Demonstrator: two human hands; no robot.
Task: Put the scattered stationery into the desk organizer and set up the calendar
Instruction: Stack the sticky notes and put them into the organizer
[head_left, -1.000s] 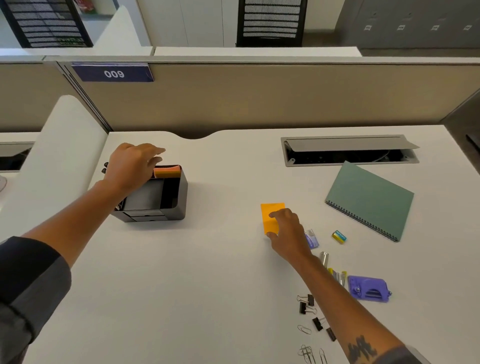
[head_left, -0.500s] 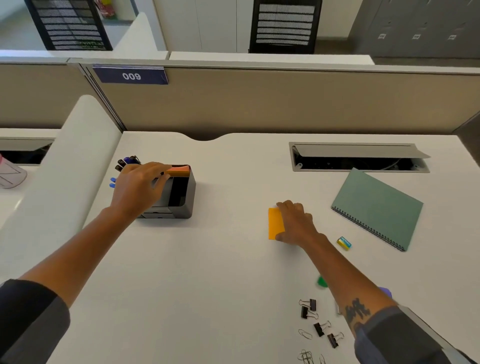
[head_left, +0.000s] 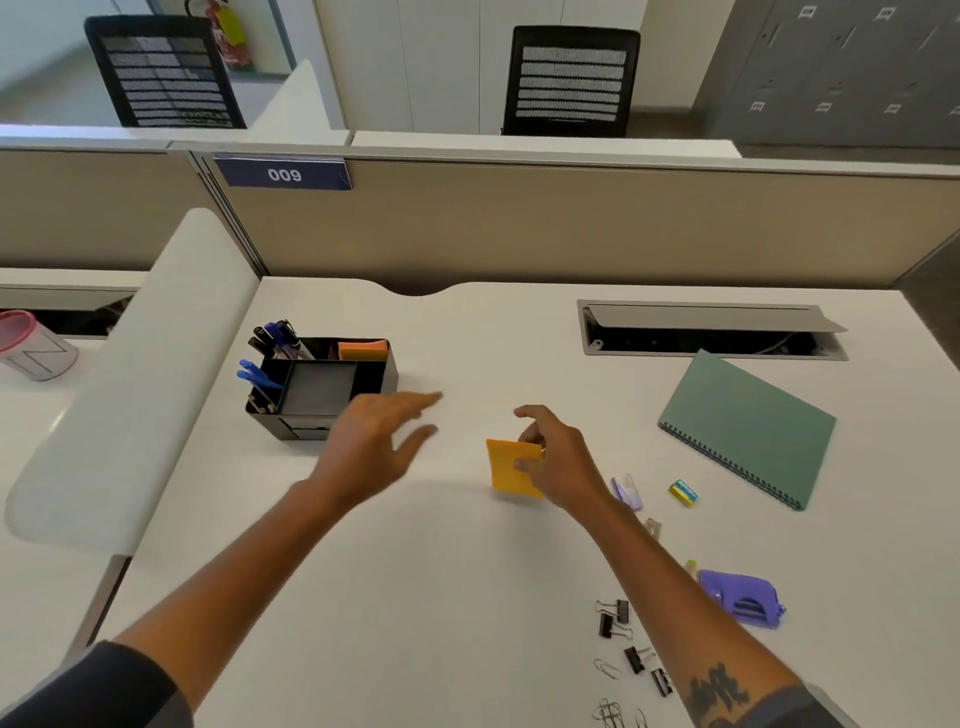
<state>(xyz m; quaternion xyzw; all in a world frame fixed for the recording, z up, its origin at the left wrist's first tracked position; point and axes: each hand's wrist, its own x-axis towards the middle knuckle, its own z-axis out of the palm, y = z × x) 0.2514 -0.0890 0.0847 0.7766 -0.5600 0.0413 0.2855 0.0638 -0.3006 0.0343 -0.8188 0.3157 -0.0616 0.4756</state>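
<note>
Sticky notes (head_left: 511, 467), an orange pad, sit pinched in the right hand (head_left: 558, 457) just above the desk (head_left: 415, 597), the left hand (head_left: 374, 436) spread and empty, so the pad likely needs carrying into the organizer (head_left: 317, 384) beside another pad.

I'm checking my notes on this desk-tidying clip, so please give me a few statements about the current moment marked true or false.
1. The right hand pinches the orange sticky pad. True.
2. The left hand grips the desk organizer. False: it is open, off the organizer, holding nothing.
3. An orange pad already sits in the organizer. True.
4. The green notebook stands upright. False: it lies flat on the desk.
5. The purple hole punch is in the organizer. False: it lies on the desk near the binder clips.
</note>
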